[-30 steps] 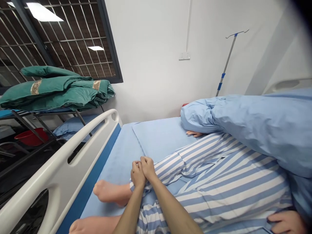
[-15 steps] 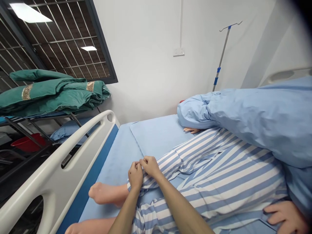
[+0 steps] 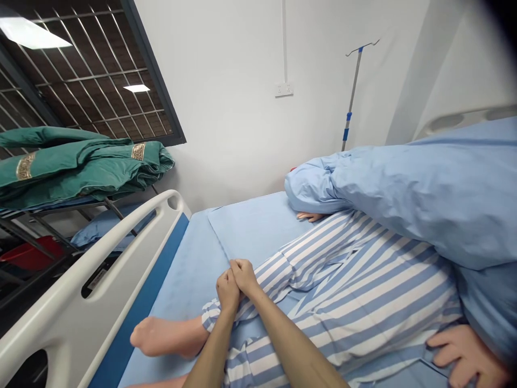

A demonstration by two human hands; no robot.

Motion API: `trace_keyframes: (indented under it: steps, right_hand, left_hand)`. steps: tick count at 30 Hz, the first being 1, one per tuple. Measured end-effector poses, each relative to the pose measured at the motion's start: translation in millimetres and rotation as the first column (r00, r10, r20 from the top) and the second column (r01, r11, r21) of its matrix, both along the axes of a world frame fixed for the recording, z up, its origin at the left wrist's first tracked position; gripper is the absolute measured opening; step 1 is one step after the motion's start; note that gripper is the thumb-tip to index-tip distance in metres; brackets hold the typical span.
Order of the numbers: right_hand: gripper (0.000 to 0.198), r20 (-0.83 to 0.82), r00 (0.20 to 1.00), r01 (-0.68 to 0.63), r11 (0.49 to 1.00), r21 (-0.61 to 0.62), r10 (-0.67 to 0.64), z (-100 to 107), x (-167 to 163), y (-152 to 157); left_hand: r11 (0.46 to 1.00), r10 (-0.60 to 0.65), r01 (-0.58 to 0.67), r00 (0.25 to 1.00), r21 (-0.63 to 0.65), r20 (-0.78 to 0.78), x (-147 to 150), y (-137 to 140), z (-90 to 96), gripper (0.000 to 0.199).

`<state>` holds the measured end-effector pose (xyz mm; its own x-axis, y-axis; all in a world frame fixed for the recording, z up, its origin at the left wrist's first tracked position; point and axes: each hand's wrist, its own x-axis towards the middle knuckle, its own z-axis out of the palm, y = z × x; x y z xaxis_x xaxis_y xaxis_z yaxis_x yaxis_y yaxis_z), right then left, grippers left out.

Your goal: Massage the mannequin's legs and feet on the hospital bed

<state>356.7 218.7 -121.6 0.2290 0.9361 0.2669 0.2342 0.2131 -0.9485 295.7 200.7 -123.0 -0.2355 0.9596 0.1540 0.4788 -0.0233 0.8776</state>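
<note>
Side by side, my left hand (image 3: 228,290) and my right hand (image 3: 244,275) are closed over the far lower leg of a lying figure that looks like a manikin. They grip the blue-and-white striped trouser leg (image 3: 278,264); my fingertips are hidden on the far side. Below my left hand the cuff (image 3: 210,314) lies at the ankle, and the bare smooth foot (image 3: 161,335) sticks out. The near foot is mostly cut off at the bottom edge. A light blue quilt (image 3: 404,194) covers the upper body, and a manikin hand (image 3: 464,353) rests beside the near hip.
A white bed end board (image 3: 133,253) stands at the left of the blue-sheeted bed (image 3: 189,258). Beyond it, a folded green quilt (image 3: 92,167) lies on a metal-framed bed, with a red basin (image 3: 30,253) below. An IV pole (image 3: 352,97) stands at the wall.
My hands have shifted slightly up the leg, away from the ankle, and their fingers have closed more tightly together. More of the cuff shows below them. The view has turned a little to the right.
</note>
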Motion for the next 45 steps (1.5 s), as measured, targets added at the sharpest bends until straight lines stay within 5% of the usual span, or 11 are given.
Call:
trace_keyframes:
  steps: [8, 14, 21, 26, 37, 45]
  right_hand:
    - [0.033, 0.306, 0.951, -0.055, 0.997, 0.046, 0.038, 9.7, 27.2, 0.8]
    - [0.034, 0.131, 0.991, -0.012, 1.000, 0.028, 0.008, 3.2, 38.1, -1.0]
    - [0.036, -0.062, 0.998, 0.004, 0.998, 0.056, -0.001, 5.5, 42.5, 3.7]
    - [0.035, -0.153, 0.988, 0.008, 1.000, 0.027, -0.004, 3.4, 45.1, 5.1]
    - [0.035, 0.214, 0.974, 0.059, 0.996, 0.067, -0.072, 11.5, 74.6, 2.8]
    - [0.037, 0.099, 0.992, 0.071, 0.994, 0.082, -0.079, 6.4, 90.1, -0.5]
  left_hand:
    - [0.999, -0.024, 0.025, 0.999, 0.044, -0.025, 0.0, 1.8, -1.4, 0.030]
    - [0.999, -0.037, 0.037, 0.999, 0.013, -0.025, 1.5, 3.5, 2.5, 0.031]
    - [0.994, -0.006, 0.015, 0.996, 0.104, -0.087, 32.8, 13.8, 34.5, 0.029]
    - [0.999, 0.001, 0.008, 0.986, 0.053, -0.168, 49.0, 9.5, 16.3, 0.029]
    - [0.999, -0.002, 0.013, 0.956, 0.036, -0.293, 48.2, 6.4, 9.0, 0.034]
    - [0.999, -0.043, 0.047, 0.959, 0.008, -0.279, 49.9, 10.7, 15.6, 0.033]
